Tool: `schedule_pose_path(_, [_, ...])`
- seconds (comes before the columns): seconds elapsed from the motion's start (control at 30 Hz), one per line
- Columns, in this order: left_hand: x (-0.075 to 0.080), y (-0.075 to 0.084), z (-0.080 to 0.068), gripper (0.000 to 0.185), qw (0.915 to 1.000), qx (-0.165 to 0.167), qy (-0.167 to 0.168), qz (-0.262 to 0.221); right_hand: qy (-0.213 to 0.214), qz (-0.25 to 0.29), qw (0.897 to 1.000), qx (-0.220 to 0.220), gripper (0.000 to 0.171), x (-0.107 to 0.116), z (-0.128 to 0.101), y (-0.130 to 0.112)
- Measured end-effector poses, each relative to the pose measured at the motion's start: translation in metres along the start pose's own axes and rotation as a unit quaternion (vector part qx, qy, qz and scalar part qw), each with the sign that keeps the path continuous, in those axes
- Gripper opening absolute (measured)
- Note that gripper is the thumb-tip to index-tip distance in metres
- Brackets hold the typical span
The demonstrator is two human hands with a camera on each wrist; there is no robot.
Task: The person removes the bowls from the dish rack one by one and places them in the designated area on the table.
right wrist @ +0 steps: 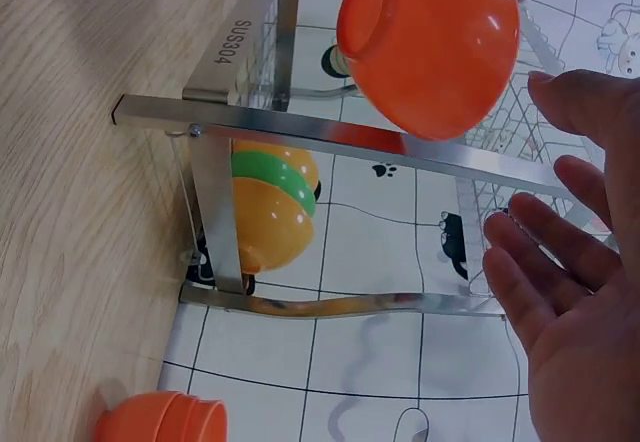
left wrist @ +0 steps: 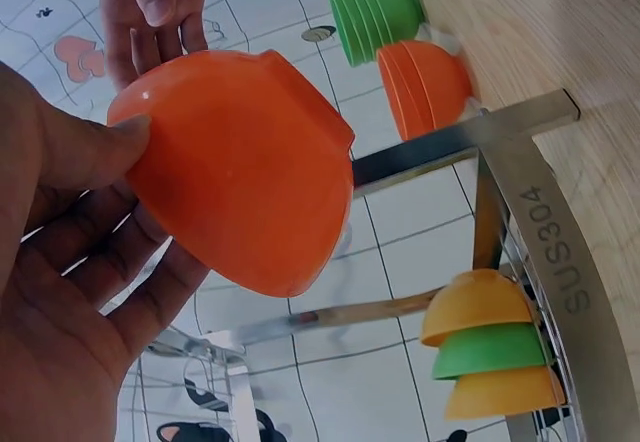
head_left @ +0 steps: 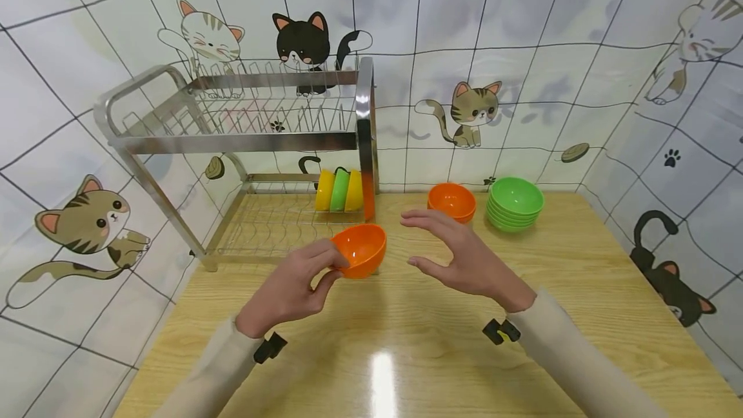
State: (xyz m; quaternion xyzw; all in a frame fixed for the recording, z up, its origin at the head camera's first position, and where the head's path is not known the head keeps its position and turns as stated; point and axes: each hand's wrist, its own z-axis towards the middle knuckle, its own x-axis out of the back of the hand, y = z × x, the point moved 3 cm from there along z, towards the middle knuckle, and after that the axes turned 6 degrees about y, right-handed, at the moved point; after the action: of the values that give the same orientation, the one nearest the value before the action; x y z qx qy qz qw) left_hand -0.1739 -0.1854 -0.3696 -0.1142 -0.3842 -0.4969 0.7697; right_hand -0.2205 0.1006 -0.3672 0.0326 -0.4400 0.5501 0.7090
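Worktop: pale wood-grain worktop (head_left: 569,289) with a glossy glare patch near the front edge, set in a corner of white tiled walls printed with cartoon cats.
Dish rack: two-tier rack (head_left: 244,140) of shiny steel bars and wire slots, standing at the back left of the worktop; its post is stamped SUS304.
Racked bowls: yellow, green and yellow bowls (head_left: 339,190) stand on edge in the rack's lower tier, at its right end, packed close together.
Left hand: the left hand (head_left: 290,289) holds an orange bowl (head_left: 361,249) by the rim, thumb on one side and fingers curled under the other, just in front of the rack's right post and lifted off the worktop; the bowl is tilted.
Orange bowl: smooth, round, plastic-looking, plain.
Right hand: the right hand (head_left: 458,253) is spread wide, fingers gently arched, holding nothing, just right of the orange bowl and not touching it.
Orange stack: nested orange bowls (head_left: 452,201) sit right of the rack, near the wall.
Green stack: nested green bowls (head_left: 515,203) sit just right of the orange stack, further from the rack.
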Motion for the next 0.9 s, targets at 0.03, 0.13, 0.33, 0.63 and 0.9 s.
schedule_pose_path(0.03, [-0.001, 0.002, 0.001, 0.02, 1.0, -0.007, -0.001, 0.001, 0.0, -0.001, 1.0, 0.009, 0.063, 0.0, -0.001, -0.002])
schedule_pose_path(0.13, [-0.003, 0.01, 0.006, 0.02, 0.9994, -0.034, -0.007, 0.006, 0.006, -0.004, 0.999, 0.039, 0.06, 0.003, -0.003, -0.008])
schedule_pose_path(0.33, [-0.013, 0.022, 0.015, 0.013, 0.9947, -0.095, -0.025, 0.03, 0.009, -0.017, 0.995, 0.096, 0.051, 0.01, -0.009, -0.015])
schedule_pose_path(0.63, [-0.029, 0.032, 0.022, 0.018, 0.9821, -0.156, -0.062, 0.084, -0.013, -0.053, 0.982, 0.181, 0.027, 0.016, -0.02, -0.021])
schedule_pose_path(0.9, [-0.036, 0.033, 0.026, 0.021, 0.9788, -0.169, -0.064, 0.096, -0.042, -0.066, 0.974, 0.213, 0.012, 0.013, -0.025, -0.024])
